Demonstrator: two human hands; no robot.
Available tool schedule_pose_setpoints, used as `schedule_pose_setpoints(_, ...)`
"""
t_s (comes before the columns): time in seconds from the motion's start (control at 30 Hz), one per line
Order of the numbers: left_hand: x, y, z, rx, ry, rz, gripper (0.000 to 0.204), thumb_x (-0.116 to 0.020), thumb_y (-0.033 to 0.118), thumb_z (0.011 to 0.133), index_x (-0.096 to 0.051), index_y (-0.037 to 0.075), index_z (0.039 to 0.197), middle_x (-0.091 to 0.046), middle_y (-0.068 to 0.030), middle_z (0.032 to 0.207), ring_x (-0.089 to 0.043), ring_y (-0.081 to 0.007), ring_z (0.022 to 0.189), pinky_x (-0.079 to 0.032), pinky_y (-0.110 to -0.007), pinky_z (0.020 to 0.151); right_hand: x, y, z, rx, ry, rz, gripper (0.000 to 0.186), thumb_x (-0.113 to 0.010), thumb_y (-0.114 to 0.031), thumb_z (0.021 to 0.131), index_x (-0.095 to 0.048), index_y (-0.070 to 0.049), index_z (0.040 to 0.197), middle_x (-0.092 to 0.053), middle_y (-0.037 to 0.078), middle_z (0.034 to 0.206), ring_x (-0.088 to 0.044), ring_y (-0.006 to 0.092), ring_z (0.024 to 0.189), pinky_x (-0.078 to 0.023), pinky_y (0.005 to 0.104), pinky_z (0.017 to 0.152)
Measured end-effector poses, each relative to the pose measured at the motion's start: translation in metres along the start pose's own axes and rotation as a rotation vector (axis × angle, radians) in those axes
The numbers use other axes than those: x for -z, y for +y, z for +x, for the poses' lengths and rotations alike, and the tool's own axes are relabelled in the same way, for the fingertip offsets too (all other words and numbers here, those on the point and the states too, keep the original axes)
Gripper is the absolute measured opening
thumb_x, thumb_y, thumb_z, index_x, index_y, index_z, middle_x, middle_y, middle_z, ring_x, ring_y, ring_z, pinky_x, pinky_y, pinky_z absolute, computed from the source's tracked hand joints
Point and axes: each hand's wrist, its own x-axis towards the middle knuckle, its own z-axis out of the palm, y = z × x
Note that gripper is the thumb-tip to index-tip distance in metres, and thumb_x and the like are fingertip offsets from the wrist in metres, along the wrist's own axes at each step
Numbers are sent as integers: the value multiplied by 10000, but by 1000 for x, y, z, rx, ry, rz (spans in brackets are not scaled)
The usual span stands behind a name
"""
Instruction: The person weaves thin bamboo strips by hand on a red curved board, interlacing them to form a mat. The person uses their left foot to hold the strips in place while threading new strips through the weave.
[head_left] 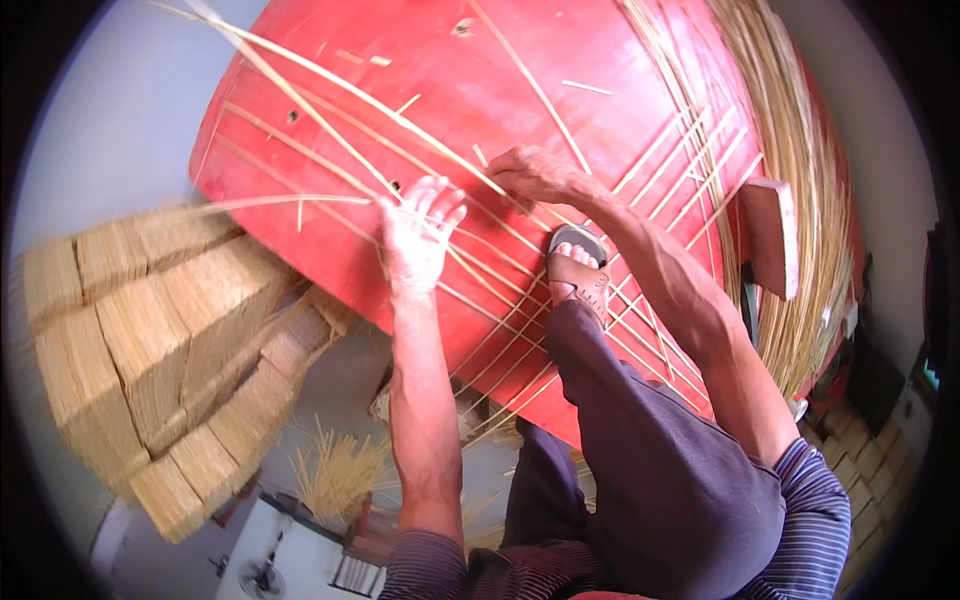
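Observation:
Thin pale strips, apparently bamboo or cane, cross in an open lattice on a red surface. My left hand is palm up among them, fingers stretched and apart. One light strip reaches its thumb side; others pass behind the hand. Farther right, my right hand bends over with curled fingers, closed at a long strip that runs up to the far left; its fingertips are partly hidden. My sandaled foot presses on the woven crossing just below the right hand.
Square-cut bundles of strips are stacked at the left. A long loose bundle of strips lies along the right edge, beside a reddish block. Short offcuts lie on the floor, near a fan.

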Motion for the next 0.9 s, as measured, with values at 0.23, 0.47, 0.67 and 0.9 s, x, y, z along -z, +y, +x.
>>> schedule_pose_setpoints(0.23,7,10,10,-44,-89,-12,654,-519,449,993,-335,31,1462,-492,-204,1391,-647,-286,959,-574,-449,754,0,-7,16,157,-87,-480,254,-549,-250,922,-666,-24,923,-681,134,781,-676,286,719,-518,424,653)
schedule_pose_setpoints(0.47,37,4,-22,-197,369,-53,381,-627,196,961,-533,-6,1270,-596,-165,1208,-596,-287,1064,-489,-480,1004,20,13,0,216,267,-601,176,-593,-226,860,-698,-86,882,-686,143,832,-663,340,827,-503,460,709)
schedule_pose_setpoints(0.67,80,-36,-77,-49,579,-113,396,-625,211,969,-518,0,1287,-554,-199,1271,-528,-332,1216,-429,-506,1078,30,38,-26,226,378,-762,104,-616,-181,773,-659,-87,762,-626,110,818,-614,323,847,-481,446,731)
schedule_pose_setpoints(0.9,71,-85,-101,48,619,-89,460,-659,262,955,-505,60,1339,-540,-141,1312,-533,-277,1185,-401,-450,1079,-1,70,-61,326,866,-966,191,-594,-114,783,-596,-44,961,-563,120,974,-537,306,960,-433,427,874)
